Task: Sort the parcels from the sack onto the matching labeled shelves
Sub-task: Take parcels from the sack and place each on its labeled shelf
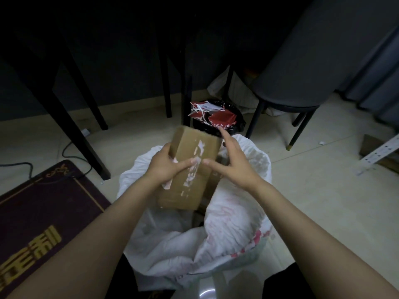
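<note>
Left fingers (185, 164): lying together across the front face of the cardboard parcel (194, 190), with the thumb hooked over its left edge, so they are clamped on it.
Right fingers (223, 137): straight and spread apart. The forefinger points up just beside the parcel's top right corner. The thumb tip reaches the front face near the left fingertips; whether it presses there, I cannot tell.
Left hand (164, 167): grips the parcel from its left side, the bare forearm coming in from the lower left.
Right hand (235, 169): flat at the parcel's right side, gripping nothing.
Cardboard parcel: brown and oblong, tilted with its top leaning away. Torn white label scraps streak down the front. It is held over the mouth of the sack (237, 212).
Sack: white and woven, with red print near its right rim, standing open on the floor (323, 201). More brown cardboard shows inside, just behind the held parcel on its right.
Black bag (218, 120): on the floor just beyond the sack's far rim, with red-and-white packaging on top.
Chair (287, 83): dark, at the upper right, its thin legs near the black bag.
Table legs (71, 117): black and slanted, at the upper left.
Mat (43, 212): dark maroon with a gold border and gold characters, at the lower left — a black cable (21, 164) runs beside its far edge.
Metal rail (380, 152): a pale perforated strip at the right edge.
</note>
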